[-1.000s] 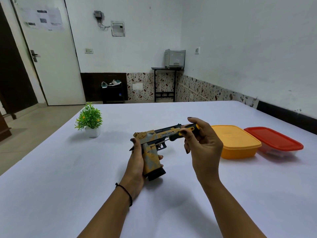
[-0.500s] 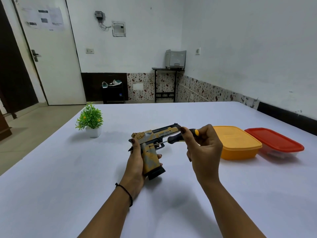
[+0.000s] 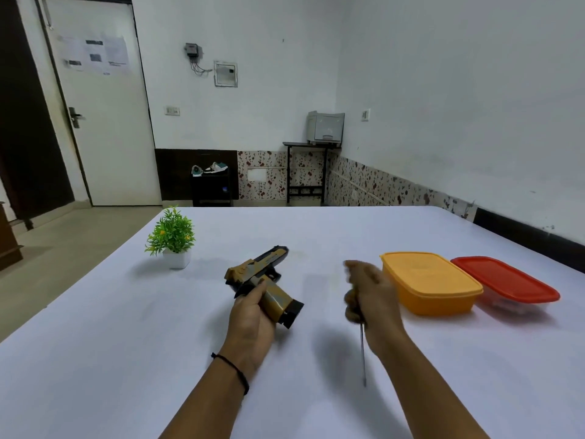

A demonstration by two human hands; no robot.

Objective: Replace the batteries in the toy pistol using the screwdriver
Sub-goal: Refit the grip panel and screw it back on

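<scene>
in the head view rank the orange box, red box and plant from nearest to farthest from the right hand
1. orange box, just right of the right hand
2. red box, farther right, past the orange one
3. plant, far off to the left

No writing is legible. The printed sheets [image 3: 95, 55] taped to the white door [image 3: 110, 137] are too blurred to read.
</scene>
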